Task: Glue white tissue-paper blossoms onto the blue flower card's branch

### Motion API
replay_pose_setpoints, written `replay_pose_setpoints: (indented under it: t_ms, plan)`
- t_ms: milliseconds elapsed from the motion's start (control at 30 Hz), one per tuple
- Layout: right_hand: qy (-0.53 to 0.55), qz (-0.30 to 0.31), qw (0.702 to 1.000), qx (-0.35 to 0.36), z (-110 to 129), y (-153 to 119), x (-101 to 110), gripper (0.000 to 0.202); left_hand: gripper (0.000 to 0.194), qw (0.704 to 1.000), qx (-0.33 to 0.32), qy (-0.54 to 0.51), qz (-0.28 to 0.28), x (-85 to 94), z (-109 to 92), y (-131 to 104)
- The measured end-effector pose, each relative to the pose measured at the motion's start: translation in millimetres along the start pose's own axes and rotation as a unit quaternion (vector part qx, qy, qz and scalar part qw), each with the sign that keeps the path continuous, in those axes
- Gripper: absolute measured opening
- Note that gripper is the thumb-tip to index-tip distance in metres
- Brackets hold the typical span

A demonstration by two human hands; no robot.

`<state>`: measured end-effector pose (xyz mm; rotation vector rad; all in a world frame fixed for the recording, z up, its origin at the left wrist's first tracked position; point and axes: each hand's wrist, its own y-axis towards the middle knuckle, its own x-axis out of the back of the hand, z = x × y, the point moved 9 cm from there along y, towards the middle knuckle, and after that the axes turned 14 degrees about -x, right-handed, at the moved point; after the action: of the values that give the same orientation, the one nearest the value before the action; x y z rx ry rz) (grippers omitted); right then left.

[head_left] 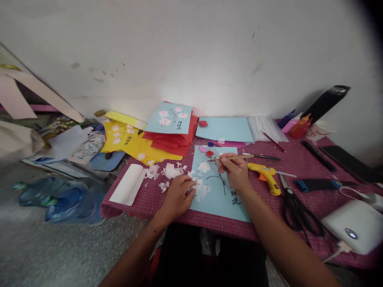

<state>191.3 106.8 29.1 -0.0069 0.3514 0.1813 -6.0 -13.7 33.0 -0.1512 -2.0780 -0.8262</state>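
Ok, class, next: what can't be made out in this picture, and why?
All in the head view:
Top of the writing on the blue sheet: covered by the right hand and wrist.
Slim wooden tool held there: tip too small and blurred to identify.
Whether the left hand pinches a scrap: its own fingers hide this.
Display on the white box: too small to read.

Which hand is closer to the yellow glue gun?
The right. The right hand, holding a thin wooden stick, is just left of the glue gun; the left hand is farther left, by the white paper scraps.
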Motion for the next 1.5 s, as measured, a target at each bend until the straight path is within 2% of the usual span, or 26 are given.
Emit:
replay_pose_setpoints:
  t_ms: [133,233,433,567,667,767,867,933,1000,1100,1200,1367,1500]
  plan:
    - [-0.009,-0.004,1.000,-0.007,-0.5,1.5,1.2,0.014,0.037,0.996,-0.010,0.020,0.081,-10.6,-11.7,15.7]
    - [-0.009,-0.007,1.000,-0.009,-1.1,2.8,2.0,0.016,0.026,0.994,-0.014,0.017,0.105,-16.5,-15.8,18.7]
    - [-0.013,-0.005,1.000,-0.004,-1.2,3.4,1.9,0.014,0.006,0.997,-0.006,-0.034,0.068,-14.1,-11.5,15.8]
    - [-0.019,-0.006,1.000,-0.003,-2.8,3.7,2.6,0.014,0.006,0.995,0.009,-0.093,0.041,-9.7,-5.5,15.9]
    - [-0.020,-0.006,1.000,-0.003,-4.2,4.1,2.8,0.014,0.005,0.986,0.051,-0.160,0.001,-2.1,3.9,15.5]
    - [-0.023,-0.006,1.000,-0.008,-4.7,3.6,1.6,0.015,0.007,0.948,0.139,-0.280,-0.055,4.2,23.0,14.1]
    - [-0.023,-0.003,1.000,-0.014,-4.2,2.3,-0.9,0.016,0.017,0.858,0.237,-0.428,-0.154,10.2,46.5,16.0]
    - [-0.020,0.000,1.000,-0.020,-4.4,2.0,-2.1,0.016,0.026,0.796,0.277,-0.500,-0.197,11.2,57.6,23.7]
    - [-0.017,0.001,1.000,-0.024,-5.1,2.6,-2.1,0.017,0.033,0.765,0.294,-0.532,-0.213,11.3,64.7,36.7]
    - [-0.022,-0.002,0.999,-0.024,-6.3,4.2,0.1,0.018,0.037,0.761,0.294,-0.535,-0.222,6.5,72.4,56.9]
    - [-0.035,-0.021,0.999,-0.016,-6.2,4.2,4.7,0.018,0.039,0.762,0.298,-0.530,-0.223,-11.9,80.2,67.7]
    - [-0.047,-0.011,0.999,0.000,-4.4,-1.1,1.9,0.014,0.041,0.748,0.331,-0.528,-0.229,-48.6,92.1,62.8]
    - [-0.072,0.012,0.997,0.001,-3.5,-5.8,-9.3,0.014,0.038,0.759,0.316,-0.535,-0.197,-59.7,86.7,62.2]
